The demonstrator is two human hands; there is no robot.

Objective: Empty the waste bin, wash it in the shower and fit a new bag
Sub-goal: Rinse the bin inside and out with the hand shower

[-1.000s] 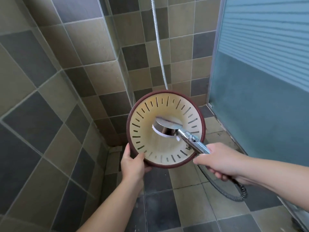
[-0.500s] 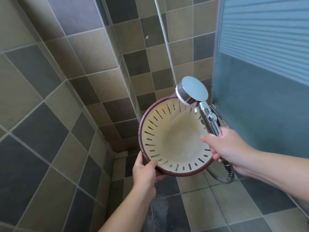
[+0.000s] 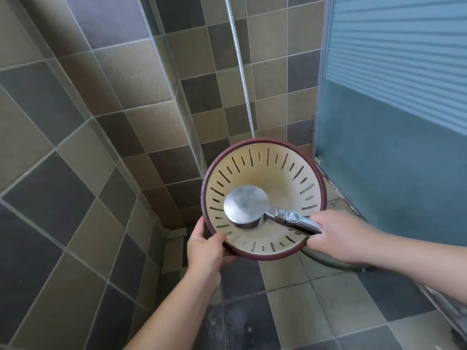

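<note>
- The waste bin [image 3: 278,178], cream inside with a dark red-brown rim and rows of narrow slots through its wall, is sitting right of the frame's centre, tipped so its open mouth is facing the camera.
- The left hand [image 3: 206,248] is gripping the bin at its lower left rim, thumb curling over the edge to the inside and fingers wrapping behind the wall.
- The right hand [image 3: 338,238], coming in from the right edge, is closing its fingers round the chrome handle of the shower head [image 3: 246,205].
- The round face of the shower head is pointing down into the bin, lying over the lower left part of the opening; whether water is flowing I cannot tell.
- A round button is showing on the handle just left of the right hand's fingertips.
- The metal shower hose [image 3: 240,66] is hanging down from the top of the frame and passing behind the bin's upper rim; another stretch is looping under the right hand.
- Brown and grey wall tiles [image 3: 106,127] are filling the left and upper centre, and similar floor tiles [image 3: 290,317] are lying below.
- A frosted blue-grey shower door [image 3: 394,122] is taking up the right side.
</note>
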